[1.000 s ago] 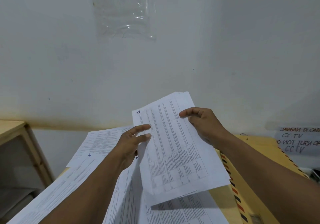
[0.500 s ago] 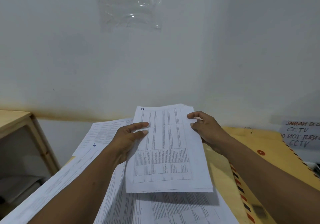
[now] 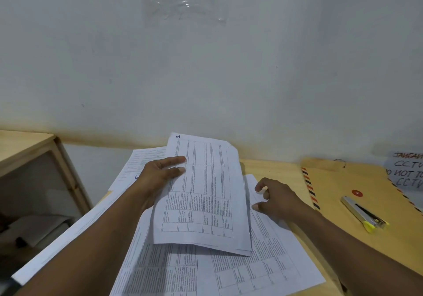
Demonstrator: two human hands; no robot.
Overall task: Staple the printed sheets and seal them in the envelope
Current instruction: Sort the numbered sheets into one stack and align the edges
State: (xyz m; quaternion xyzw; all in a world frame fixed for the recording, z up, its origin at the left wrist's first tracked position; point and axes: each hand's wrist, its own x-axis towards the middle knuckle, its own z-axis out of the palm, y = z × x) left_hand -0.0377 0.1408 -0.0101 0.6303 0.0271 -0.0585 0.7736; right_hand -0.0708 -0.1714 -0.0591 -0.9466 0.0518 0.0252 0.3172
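Surface: a light wooden desk, its far edge against a pale wall with a brown stain band just above the desk line. A clear plastic sheet is fixed high on the wall. A wooden shelf unit stands off the desk's left edge. A handwritten note, partly reading "CCTV", sits at the far right corner.

Loose printed sheets lie spread from the far left of the desk to its near edge. At least 1 overhangs the left edge.

The left hand grips a stack of printed sheets by its left edge, 2 digits showing on top. The stack, marked "1" at its far left corner, is held tilted above the loose sheets and hides their middle. Both forearms cover the near part.

The right hand grasps nothing. Its fingers are loosely curled just right of the stack, over a loose sheet; contact cannot be confirmed.

The envelope, brown with a striped border and a red disc, lies flat along the right edge. A silver stapler with a yellow end rests on it.
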